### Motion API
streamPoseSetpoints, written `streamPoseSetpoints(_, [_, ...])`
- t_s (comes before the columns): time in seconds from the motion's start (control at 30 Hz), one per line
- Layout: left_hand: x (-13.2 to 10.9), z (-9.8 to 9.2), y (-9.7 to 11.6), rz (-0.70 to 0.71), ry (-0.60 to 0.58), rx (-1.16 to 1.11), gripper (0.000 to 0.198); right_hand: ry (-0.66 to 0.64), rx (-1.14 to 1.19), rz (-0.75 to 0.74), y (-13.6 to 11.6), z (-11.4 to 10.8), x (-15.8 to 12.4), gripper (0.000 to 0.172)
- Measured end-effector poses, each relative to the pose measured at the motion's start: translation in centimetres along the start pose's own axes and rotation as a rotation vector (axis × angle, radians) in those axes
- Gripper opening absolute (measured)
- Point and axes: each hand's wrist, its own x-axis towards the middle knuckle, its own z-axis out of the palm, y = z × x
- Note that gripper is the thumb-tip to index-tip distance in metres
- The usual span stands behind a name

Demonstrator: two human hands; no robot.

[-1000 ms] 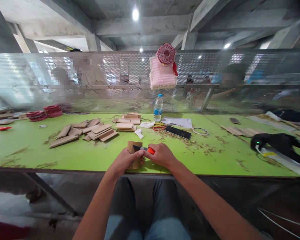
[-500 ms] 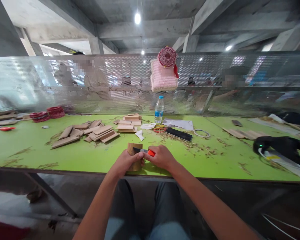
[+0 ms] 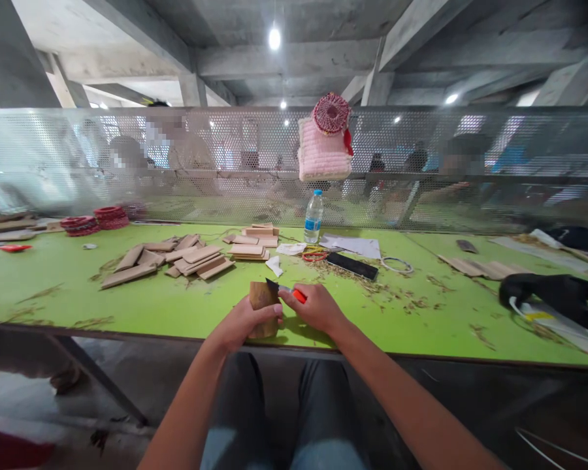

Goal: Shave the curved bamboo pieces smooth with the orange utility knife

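My left hand [image 3: 242, 322] is wrapped round a curved brown bamboo piece [image 3: 262, 297], holding it upright near the front edge of the green table [image 3: 151, 303]. My right hand [image 3: 316, 307] is closed on a knife with an orange handle [image 3: 298, 295]. Its dark blade [image 3: 273, 286] points left and rests against the top right corner of the bamboo piece. Both hands sit close together, almost touching, above my knees.
A pile of flat bamboo slats [image 3: 176, 258] lies back left, a small stack [image 3: 252, 243] behind the hands. A water bottle [image 3: 313, 217], black sharpening bar [image 3: 355, 266], white ring [image 3: 396, 264], shavings and a black cloth [image 3: 553, 294] lie to the right. A mesh screen [image 3: 470, 170] backs the table.
The knife blade has slid from across the face of the bamboo piece up to its top right corner. The view has tilted slightly; both hands stay in place.
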Motion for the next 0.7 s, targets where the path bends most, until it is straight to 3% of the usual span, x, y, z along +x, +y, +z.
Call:
streamPoseSetpoints(0.1, [-0.12, -0.28, -0.29, 0.004, -0.006, -0.042, 0.044, -0.014, 0.033, 0.005, 0.03, 0.18, -0.01, 0.056])
streamPoseSetpoints(0.23, [0.06, -0.02, -0.47, -0.022, 0.086, -0.182, 0.046, 0.010, 0.054, 0.032, 0.19, 0.02, 0.02, 0.056])
streamPoseSetpoints(0.43, [0.17, 0.46, -0.24, 0.015, 0.131, -0.075, 0.044, -0.004, 0.081, 0.018, -0.04, -0.16, -0.08, 0.054])
streamPoseSetpoints(0.57, [0.43, 0.41, -0.77, 0.073, 0.187, -0.150, 0.055, -0.013, 0.088, 0.020, -0.01, -0.07, -0.02, 0.054])
streamPoseSetpoints(0.7, [0.51, 0.29, -0.95, 0.055, 0.157, -0.226, 0.062, -0.012, 0.093, 0.027, 0.11, -0.04, 0.01, 0.055])
